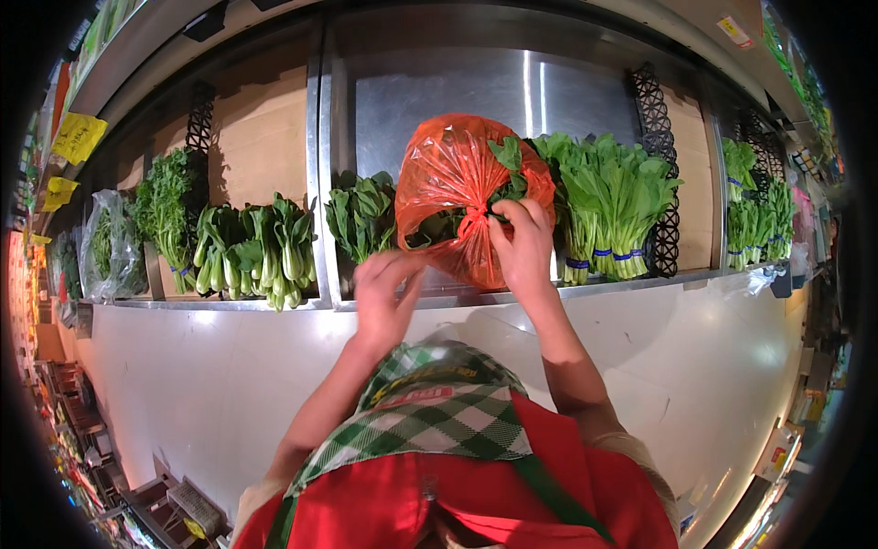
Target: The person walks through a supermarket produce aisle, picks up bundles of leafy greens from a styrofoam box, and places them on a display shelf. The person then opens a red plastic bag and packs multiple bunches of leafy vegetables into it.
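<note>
"Apron (430, 416) nearest, green-checked. And the hands?"

"Left hand (389, 288): loosely curled, blurred, at the red bag's (439, 169) lower left. Whether it has hold of the film, I can't tell. Right hand (528, 247): thumb and forefinger pinching the bag beside its knot (474, 220)."

"Where's the bag?"

"Over the metal display (412, 101), between dark leafy bunches (359, 215) and blue-banded greens (622, 206)."

"Beyond?"

"Black lattice divider (651, 119), right of those greens."
</note>
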Motion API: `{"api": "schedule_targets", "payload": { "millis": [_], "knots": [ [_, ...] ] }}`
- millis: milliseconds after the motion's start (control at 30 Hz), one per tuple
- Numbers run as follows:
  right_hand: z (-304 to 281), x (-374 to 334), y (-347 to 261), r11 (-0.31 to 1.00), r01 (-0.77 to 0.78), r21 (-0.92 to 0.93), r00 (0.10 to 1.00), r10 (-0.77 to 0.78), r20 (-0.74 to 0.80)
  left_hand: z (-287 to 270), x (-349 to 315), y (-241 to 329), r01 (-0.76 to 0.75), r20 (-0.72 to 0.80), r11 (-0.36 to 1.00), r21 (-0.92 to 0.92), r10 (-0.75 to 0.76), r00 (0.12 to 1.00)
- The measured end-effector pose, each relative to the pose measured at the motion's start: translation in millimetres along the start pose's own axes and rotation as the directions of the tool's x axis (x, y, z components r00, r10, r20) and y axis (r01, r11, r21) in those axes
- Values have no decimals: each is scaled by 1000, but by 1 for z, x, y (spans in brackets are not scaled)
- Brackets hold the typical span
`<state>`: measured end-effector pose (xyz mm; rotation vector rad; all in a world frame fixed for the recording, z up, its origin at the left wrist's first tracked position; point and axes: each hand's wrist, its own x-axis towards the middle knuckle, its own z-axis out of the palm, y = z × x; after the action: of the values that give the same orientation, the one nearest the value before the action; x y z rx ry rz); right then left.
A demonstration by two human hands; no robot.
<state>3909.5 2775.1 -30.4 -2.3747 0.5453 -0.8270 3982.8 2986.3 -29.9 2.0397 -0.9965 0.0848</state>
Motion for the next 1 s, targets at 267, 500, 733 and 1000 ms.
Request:
{"api": "schedule_targets", "payload": {
  "millis": [267,500,733,1000],
  "knots": [
    [19,6,17,910,-194,367,976,143,162,69,59,-4,550,304,734,-400,-460,834],
    [6,9,21,754,-368,544,922,220,319,69,72,-11,626,477,421,-656,-412,776],
    [-3,27,-1,954,-58,294,987,11,159,54,77,-7,513,380,506,-694,-347,857],
    [-6,47,17,888,-103,448,925,-80,372,52,84,11,480,181,717,-505,-456,871]
  ]
}}
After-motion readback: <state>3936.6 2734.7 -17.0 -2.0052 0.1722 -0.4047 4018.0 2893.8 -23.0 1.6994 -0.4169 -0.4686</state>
